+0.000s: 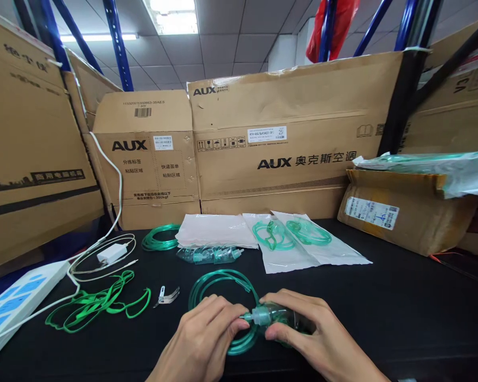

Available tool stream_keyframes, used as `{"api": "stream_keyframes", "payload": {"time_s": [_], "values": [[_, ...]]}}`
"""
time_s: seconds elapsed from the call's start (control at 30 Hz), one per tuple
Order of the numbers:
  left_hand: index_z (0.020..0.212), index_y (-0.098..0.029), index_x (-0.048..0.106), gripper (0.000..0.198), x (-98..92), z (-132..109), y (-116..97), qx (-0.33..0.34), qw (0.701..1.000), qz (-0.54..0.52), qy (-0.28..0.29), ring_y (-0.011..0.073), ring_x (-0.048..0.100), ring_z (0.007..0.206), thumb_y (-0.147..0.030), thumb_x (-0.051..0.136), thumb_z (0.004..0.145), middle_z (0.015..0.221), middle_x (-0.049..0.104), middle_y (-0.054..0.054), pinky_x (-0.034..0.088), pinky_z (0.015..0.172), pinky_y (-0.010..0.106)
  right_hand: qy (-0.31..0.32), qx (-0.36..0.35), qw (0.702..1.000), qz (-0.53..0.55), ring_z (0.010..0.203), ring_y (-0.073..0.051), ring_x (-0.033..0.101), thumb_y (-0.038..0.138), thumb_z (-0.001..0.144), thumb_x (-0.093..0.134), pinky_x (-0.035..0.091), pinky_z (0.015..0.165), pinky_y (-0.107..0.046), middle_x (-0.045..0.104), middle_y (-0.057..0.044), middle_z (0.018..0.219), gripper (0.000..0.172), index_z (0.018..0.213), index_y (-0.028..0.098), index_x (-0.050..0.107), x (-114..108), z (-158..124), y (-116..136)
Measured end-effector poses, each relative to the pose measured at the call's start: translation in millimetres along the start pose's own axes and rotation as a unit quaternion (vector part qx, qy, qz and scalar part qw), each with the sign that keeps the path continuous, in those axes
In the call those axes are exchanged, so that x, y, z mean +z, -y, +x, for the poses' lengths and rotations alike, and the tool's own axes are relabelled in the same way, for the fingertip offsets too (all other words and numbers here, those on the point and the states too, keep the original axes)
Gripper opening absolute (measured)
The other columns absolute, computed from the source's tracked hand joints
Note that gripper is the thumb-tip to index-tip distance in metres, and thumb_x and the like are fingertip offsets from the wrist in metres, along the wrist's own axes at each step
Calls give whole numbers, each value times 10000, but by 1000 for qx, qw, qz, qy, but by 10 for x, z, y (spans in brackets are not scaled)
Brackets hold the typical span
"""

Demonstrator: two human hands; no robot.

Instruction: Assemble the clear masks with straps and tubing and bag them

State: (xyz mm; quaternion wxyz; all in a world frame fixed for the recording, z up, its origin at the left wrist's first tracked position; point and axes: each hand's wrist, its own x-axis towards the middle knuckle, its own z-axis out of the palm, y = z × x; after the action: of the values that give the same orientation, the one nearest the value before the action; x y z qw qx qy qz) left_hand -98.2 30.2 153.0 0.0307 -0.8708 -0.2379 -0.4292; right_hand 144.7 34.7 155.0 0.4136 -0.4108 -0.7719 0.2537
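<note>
My right hand [316,331] is wrapped round a transparent mask [283,317] with a pale green nebulizer cup [263,315] at its left end. The mask lies partly hidden under the fingers and palm. My left hand [205,331] pinches the narrow end of green tubing [242,349] against the tip of the cup. Whether the tube is seated on the tip, I cannot tell. The rest of this tubing lies coiled on the black table behind and beneath both hands.
Green elastic straps [103,300], a small metal piece [167,296] and a white power strip [27,297] lie at left. Behind are another tubing coil [159,237], nebulizer cups [211,255], white packets [215,228] and bagged masks [308,232]. Cardboard boxes [295,116] wall the back.
</note>
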Motion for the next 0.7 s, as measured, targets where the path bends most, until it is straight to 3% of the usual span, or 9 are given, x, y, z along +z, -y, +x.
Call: {"api": "stream_keyframes", "payload": {"time_s": [0.27,0.43,0.7], "values": [[1137,-168,659,211,-1,8,-7,-23,999,-23,-1,178,640,691,-136,452,1116,846,717,47,535,630,286,-6,-67,998,0,835,-198,743,471,911,808,561,770,-266,794,1,930,248,1061,273,796,22,-10,-24],[1110,-198,651,143,32,-16,-12,-53,998,-28,-12,162,716,719,-237,514,1122,885,763,19,556,665,257,-22,-99,995,-19,803,-188,744,473,943,774,555,733,-267,785,-3,917,283,1131,262,772,33,-25,-24],[1131,-253,654,160,-40,-63,15,-103,992,-44,56,172,707,807,-308,504,1131,961,773,-13,558,740,277,-8,-84,996,-10,836,-189,741,461,922,802,548,759,-269,789,4,937,240,1070,273,780,20,-32,-3]]}}
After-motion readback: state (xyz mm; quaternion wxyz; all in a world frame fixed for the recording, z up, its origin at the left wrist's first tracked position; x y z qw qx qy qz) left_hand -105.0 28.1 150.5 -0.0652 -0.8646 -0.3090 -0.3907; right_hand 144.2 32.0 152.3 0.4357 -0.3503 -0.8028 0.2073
